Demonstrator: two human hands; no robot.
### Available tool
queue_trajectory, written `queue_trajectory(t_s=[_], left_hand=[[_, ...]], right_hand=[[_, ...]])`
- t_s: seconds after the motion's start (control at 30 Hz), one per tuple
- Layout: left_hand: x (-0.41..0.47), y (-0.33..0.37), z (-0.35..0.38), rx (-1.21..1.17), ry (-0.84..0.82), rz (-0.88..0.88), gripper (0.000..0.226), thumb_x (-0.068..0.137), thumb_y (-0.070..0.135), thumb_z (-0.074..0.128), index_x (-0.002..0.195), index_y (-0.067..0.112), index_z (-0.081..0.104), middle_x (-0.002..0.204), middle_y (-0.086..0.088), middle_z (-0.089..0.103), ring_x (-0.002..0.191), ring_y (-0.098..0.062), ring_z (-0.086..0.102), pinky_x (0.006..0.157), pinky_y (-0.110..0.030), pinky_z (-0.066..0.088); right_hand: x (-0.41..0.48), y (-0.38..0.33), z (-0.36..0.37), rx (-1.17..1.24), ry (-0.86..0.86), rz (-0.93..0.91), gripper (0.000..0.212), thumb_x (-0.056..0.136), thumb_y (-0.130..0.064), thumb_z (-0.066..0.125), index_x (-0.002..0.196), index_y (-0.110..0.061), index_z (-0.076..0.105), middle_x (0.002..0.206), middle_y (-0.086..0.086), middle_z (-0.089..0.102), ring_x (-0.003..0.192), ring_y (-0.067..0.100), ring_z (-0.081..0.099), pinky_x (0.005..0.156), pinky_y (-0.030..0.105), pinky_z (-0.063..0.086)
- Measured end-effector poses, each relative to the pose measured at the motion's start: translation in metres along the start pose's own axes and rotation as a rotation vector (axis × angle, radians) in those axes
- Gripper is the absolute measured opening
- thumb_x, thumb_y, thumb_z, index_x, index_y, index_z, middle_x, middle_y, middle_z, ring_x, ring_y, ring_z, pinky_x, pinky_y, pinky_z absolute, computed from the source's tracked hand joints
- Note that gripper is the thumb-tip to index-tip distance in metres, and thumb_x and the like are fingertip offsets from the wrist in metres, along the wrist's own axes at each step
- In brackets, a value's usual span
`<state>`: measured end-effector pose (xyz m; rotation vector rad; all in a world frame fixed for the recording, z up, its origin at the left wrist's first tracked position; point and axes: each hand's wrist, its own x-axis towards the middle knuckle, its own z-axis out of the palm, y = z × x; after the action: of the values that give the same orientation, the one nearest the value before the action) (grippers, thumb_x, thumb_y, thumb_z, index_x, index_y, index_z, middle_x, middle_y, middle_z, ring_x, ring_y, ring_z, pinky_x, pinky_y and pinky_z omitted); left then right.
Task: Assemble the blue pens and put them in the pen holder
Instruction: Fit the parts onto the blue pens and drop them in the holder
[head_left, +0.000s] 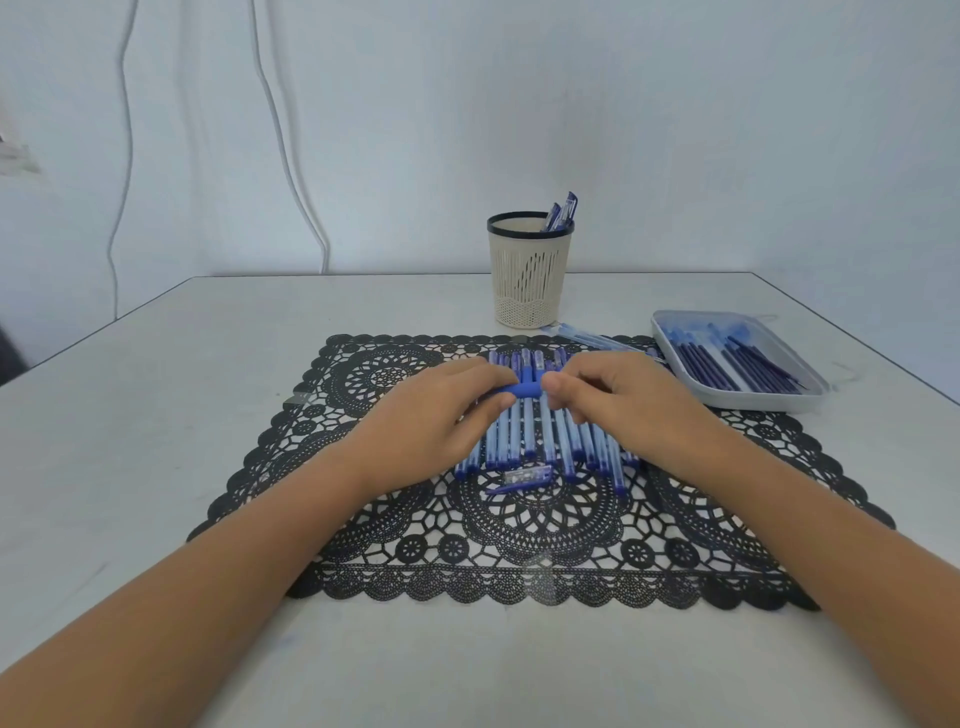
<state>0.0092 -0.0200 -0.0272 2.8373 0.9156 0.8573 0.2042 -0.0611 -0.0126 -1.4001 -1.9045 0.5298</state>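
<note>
- The left hand (441, 415) and right hand (623, 400) meet over the middle of the mat (545, 545), each pinching one end of a single blue pen (525, 389) between thumb and fingertips.
- Only the pen's dark blue middle shows between the two thumbs. Its long axis runs 9 to 3 o'clock, across the row below it.
- Under the hands lies a row of barrels (524, 436), side by side, each running 12 to 6 o'clock.
- A loose cap (527, 475) lies on the mat at 6 o'clock from the held pen, just beyond the near ends of the barrels.
- The holder (530, 280) stands upright on the desk (208, 415) at 12 o'clock from the hands, past the mat's far edge. A few finished pens (563, 210) lean against its rim on the 3 o'clock side.
- The tray (748, 400) sits at 2 o'clock with dark refills (727, 364) in it, nearer the right hand.
- Judgement: the pen seems to be in mid-assembly, its parts being pushed or twisted together. I cannot tell whether the joint is seated.
- For the drop, the pen must turn from crosswise to upright and travel straight toward 12 o'clock. The holder lies almost centred between the hands, a shade closer to the right one.
</note>
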Motion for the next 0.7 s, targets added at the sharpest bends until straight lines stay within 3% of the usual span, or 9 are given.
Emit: queue_trajectory(t_s=[0.07,0.23,0.33,0.47,0.57,0.63,0.7], left_hand=[[0.0011,0.001,-0.0021,-0.034,-0.008,-0.011,0.036,0.094,0.035,0.038,0.111,0.012,0.06,0.077,0.02,0.048,0.068,0.003,0.048,0.064,-0.006,0.035],[0.0033,0.0041,-0.0068,-0.092,-0.043,-0.044,0.036,0.093,0.034,0.037,0.107,0.013,0.063,0.063,0.019,0.045,0.062,-0.002,0.048,0.057,-0.012,0.035],[0.0027,0.0043,-0.0069,-0.046,-0.038,-0.04,0.036,0.092,0.034,0.037,0.108,0.014,0.062,0.066,0.023,0.045,0.061,0.003,0.047,0.058,-0.01,0.034],[0.0017,0.0029,-0.0059,-0.008,-0.036,-0.042,0.037,0.092,0.034,0.038,0.111,0.013,0.062,0.072,0.028,0.042,0.064,0.007,0.046,0.058,-0.008,0.032],[0.0016,0.003,-0.0067,0.002,-0.036,-0.046,0.038,0.092,0.034,0.038,0.112,0.013,0.062,0.074,0.027,0.044,0.066,0.005,0.047,0.061,-0.009,0.032],[0.0014,0.0027,-0.007,0.009,-0.026,-0.049,0.038,0.092,0.034,0.038,0.112,0.013,0.062,0.08,0.024,0.047,0.068,0.001,0.048,0.064,-0.011,0.036],[0.0014,0.0024,-0.0067,0.019,-0.029,-0.048,0.037,0.092,0.035,0.038,0.111,0.014,0.062,0.079,0.025,0.046,0.068,0.003,0.048,0.063,-0.01,0.034]], right_hand=[[0.0001,0.0006,-0.0017,0.01,0.006,-0.037,0.026,0.091,-0.035,0.052,0.072,-0.022,0.064,0.056,-0.009,0.054,0.042,0.001,0.04,0.043,0.009,0.033],[0.0009,0.0045,-0.0039,0.017,0.022,-0.115,0.015,0.085,-0.031,0.062,0.076,-0.019,0.066,0.057,-0.008,0.052,0.049,0.002,0.042,0.049,0.013,0.035],[0.0011,0.0049,-0.0029,0.059,0.03,-0.084,0.013,0.081,-0.034,0.065,0.08,-0.021,0.066,0.063,-0.01,0.057,0.054,-0.003,0.048,0.054,0.009,0.039],[0.0018,0.0054,-0.0036,0.005,-0.018,-0.009,0.032,0.085,-0.051,0.047,0.074,-0.025,0.062,0.064,-0.008,0.058,0.057,0.003,0.051,0.059,0.017,0.042],[0.002,0.0072,-0.0048,0.05,-0.049,-0.035,0.008,0.086,-0.035,0.06,0.081,-0.029,0.058,0.072,-0.01,0.058,0.06,0.002,0.052,0.062,0.015,0.043],[0.0021,0.0084,-0.0041,0.107,-0.066,-0.03,0.015,0.081,-0.034,0.066,0.09,-0.032,0.053,0.081,-0.01,0.058,0.069,0.007,0.057,0.07,0.018,0.045],[0.0017,0.0066,-0.0032,0.09,-0.068,-0.007,0.013,0.084,-0.041,0.059,0.088,-0.03,0.055,0.078,-0.008,0.059,0.064,0.007,0.054,0.067,0.018,0.044]])
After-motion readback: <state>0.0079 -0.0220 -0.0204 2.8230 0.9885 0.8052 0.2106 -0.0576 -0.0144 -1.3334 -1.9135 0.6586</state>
